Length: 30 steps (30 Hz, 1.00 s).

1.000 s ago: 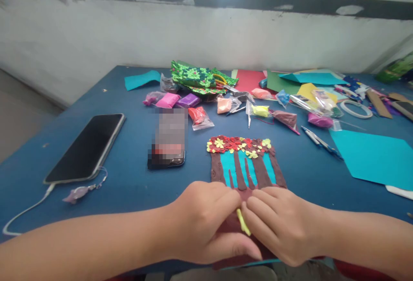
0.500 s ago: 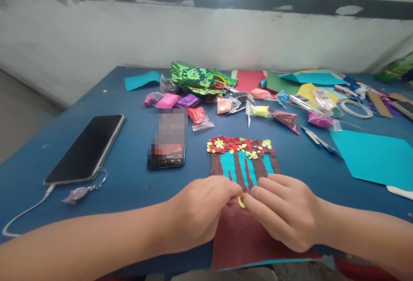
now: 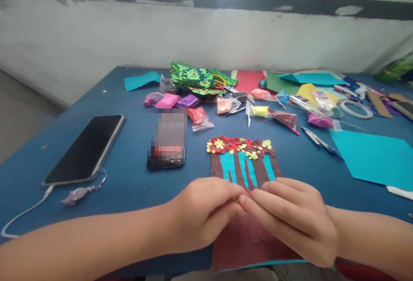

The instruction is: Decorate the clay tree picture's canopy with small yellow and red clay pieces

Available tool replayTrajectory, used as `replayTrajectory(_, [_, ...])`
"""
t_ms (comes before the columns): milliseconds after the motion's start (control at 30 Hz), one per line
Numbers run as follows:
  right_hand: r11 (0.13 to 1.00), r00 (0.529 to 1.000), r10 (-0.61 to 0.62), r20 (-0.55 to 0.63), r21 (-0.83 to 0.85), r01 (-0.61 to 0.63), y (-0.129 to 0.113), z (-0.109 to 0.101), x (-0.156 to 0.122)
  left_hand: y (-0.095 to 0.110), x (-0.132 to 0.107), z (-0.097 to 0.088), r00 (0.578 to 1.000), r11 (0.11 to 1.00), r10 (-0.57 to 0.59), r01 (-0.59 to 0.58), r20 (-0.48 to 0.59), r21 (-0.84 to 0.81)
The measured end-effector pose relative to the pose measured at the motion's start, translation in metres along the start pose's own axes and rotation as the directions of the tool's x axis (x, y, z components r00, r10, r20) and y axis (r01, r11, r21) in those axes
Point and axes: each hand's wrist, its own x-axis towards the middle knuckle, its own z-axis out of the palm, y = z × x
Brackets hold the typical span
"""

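Fingertip to fingertip, my left hand (image 3: pixel 211 210) and my right hand (image 3: pixel 292 220) are both closed in a pinch. Between them a bit of yellow clay (image 3: pixel 235 199) barely shows; the fingers cover most of it. Just under my hands lies a craft picture (image 3: pixel 227 167) on blue card. Brown clay strips run down it like trunks, and small red and yellow clay flowers crowd its top edge. Its lower part is a dark red sheet (image 3: pixel 232 251), partly hidden by my hands.
At the left lie a charging phone (image 3: pixel 85 149) and a second phone (image 3: pixel 167 143) with a blurred screen. Bagged clay, including yellow clay (image 3: pixel 260 111) and red clay (image 3: pixel 198 117), lines the back. A pen (image 3: pixel 321 143) and blue paper (image 3: pixel 376 158) lie right.
The yellow clay strip hung visibly below my fingertips; now it is nearly hidden between them. My right hand has turned and dropped slightly, and my left thumb sits lower.
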Motion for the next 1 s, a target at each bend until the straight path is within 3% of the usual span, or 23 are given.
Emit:
replayTrajectory(133, [0.999, 1.000, 0.006, 0.005, 0.052, -0.006, -0.001, 0.001, 0.000, -0.002, -0.003, 0.004, 0.998, 0.999, 0.035, -0.033, -0.048, 0.026])
replayTrajectory(267, [0.995, 1.000, -0.003, 0.020, 0.105, 0.001, -0.003, -0.001, 0.001, -0.001, -0.003, 0.003, 0.999, 0.999, 0.039, -0.039, -0.002, 0.027])
replayTrajectory(433, [0.994, 0.998, 0.060, 0.014, 0.088, -0.061, -0.001, -0.007, 0.005, -0.005, 0.001, -0.005, 0.988, 0.988, 0.152, -0.152, -0.003, 0.031])
replayTrajectory(600, [0.974, 0.972, 0.223, -0.072, 0.047, -0.220, 0.026, -0.008, 0.011, -0.015, 0.005, -0.009, 0.997, 0.995, 0.081, -0.080, -0.016, 0.054])
replayTrajectory(700, [0.968, 0.978, 0.201, -0.060, -0.143, -0.208, 0.043, -0.006, 0.009, -0.020, 0.008, -0.010, 0.999, 0.991, 0.031, -0.033, 0.019, 0.127])
replayTrajectory(800, [0.958, 0.967, 0.239, -0.088, -0.143, -0.250, 0.053, -0.003, 0.007, -0.026, 0.010, -0.013, 0.999, 0.975, -0.035, 0.030, 0.016, 0.219])
replayTrajectory(900, [0.908, 0.903, 0.413, -0.117, -0.018, -0.418, 0.058, -0.002, 0.008, -0.031, 0.009, -0.015, 0.999, 0.929, 0.037, -0.040, 0.016, 0.368])
replayTrajectory(933, [0.868, 0.860, 0.496, -0.118, 0.040, -0.495, 0.060, -0.003, 0.009, -0.032, 0.009, -0.015, 0.996, 0.902, 0.085, -0.094, 0.042, 0.421])
replayTrajectory(1000, [0.726, 0.729, 0.681, -0.071, 0.203, -0.657, 0.064, -0.005, 0.012, -0.032, 0.007, -0.014, 0.974, 0.830, 0.191, -0.225, 0.119, 0.510])
